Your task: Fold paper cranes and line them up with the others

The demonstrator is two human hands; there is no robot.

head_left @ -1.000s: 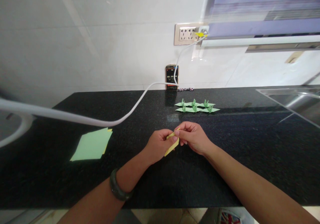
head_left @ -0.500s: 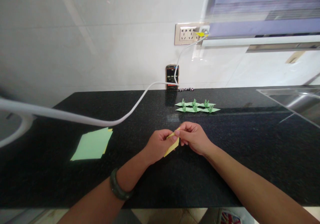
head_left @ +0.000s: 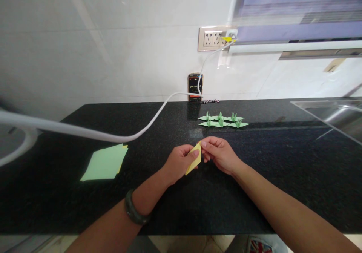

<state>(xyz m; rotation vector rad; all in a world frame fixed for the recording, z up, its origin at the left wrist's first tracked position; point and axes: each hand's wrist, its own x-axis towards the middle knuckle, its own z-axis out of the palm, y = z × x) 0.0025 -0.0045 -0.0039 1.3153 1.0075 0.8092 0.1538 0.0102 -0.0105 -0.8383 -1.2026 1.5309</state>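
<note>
My left hand (head_left: 178, 163) held the folded yellow paper (head_left: 194, 162) between thumb and fingers, over the worktop (head_left: 164, 215), and my right hand (head_left: 220, 154) pinched its upper corner. For a neat fold, I judged it best to keep the left grip firm, match the edges exactly and press slowly. At the right was a sink (head_left: 346, 118), partly in view; I could not tell its contents.

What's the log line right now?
left hand: holding folded yellow paper | right hand: pinching its upper corner | six green origami cranes: beyond
</note>
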